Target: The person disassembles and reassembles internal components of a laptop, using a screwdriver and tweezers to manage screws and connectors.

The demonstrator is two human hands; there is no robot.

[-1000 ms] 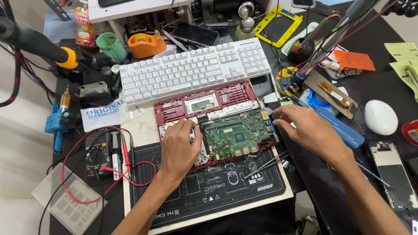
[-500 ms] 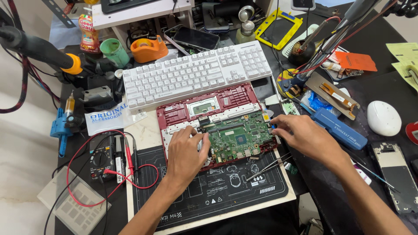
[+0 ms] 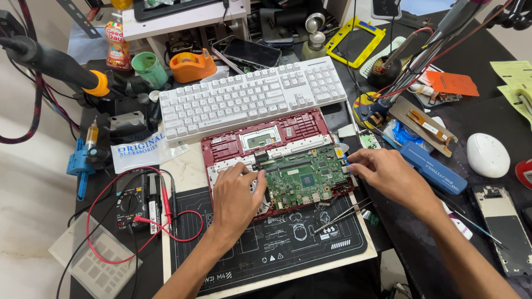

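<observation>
Head cam, looking down at cluttered bench (image 3: 388,243). Red laptop base (image 3: 266,145), opened, lies at centre on a black repair mat (image 3: 266,249), w/ green circuit board (image 3: 302,178) seated in its lower half. Left hand (image 3: 237,194) rests palm-down on base's left part, fingers bent, tips pressing at board's left edge; not holding anything. Right hand (image 3: 388,176) at board's right edge, thumb + forefinger pinched close on smth small there; can't tell what. Tweezers (image 3: 341,216) lie on mat just below right hand. White keyboard (image 3: 252,95) just behind base. Multimeter (image 3: 132,200) w/ red leads left of mat. White mouse (image 3: 487,155) far right.
</observation>
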